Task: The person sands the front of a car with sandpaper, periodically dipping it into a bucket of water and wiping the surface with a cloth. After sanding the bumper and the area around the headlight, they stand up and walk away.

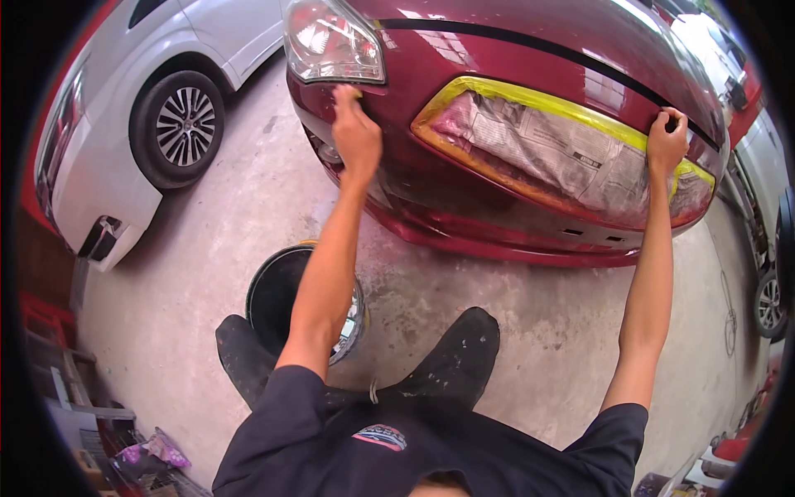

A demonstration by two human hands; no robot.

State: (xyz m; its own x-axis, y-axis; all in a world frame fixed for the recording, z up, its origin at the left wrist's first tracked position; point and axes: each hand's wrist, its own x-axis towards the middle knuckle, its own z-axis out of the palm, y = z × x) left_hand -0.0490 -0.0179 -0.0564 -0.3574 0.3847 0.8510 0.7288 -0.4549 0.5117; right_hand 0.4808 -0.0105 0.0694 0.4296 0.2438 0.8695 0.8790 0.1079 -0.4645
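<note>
My left hand [357,137] is closed just below the headlight [334,43] of the dark red car [513,50]. A small yellowish bit shows at its fingertips, too small to name. Over the right part of the front, my right hand [666,145] is closed in a pinch near the black line [530,48] across the red paint. What it pinches, if anything, cannot be made out. Newspaper [538,141] covers the grille area, edged with bright yellow tape [563,114] along the top and orange-brown tape [489,170] below.
A black bucket [269,282] stands on the concrete floor [431,286] between my knees, partly behind my left forearm. A silver car [108,124] is at the left. Another vehicle's wheel [770,300] shows at the right edge. Assorted items and a purple cloth [166,449] lie lower left.
</note>
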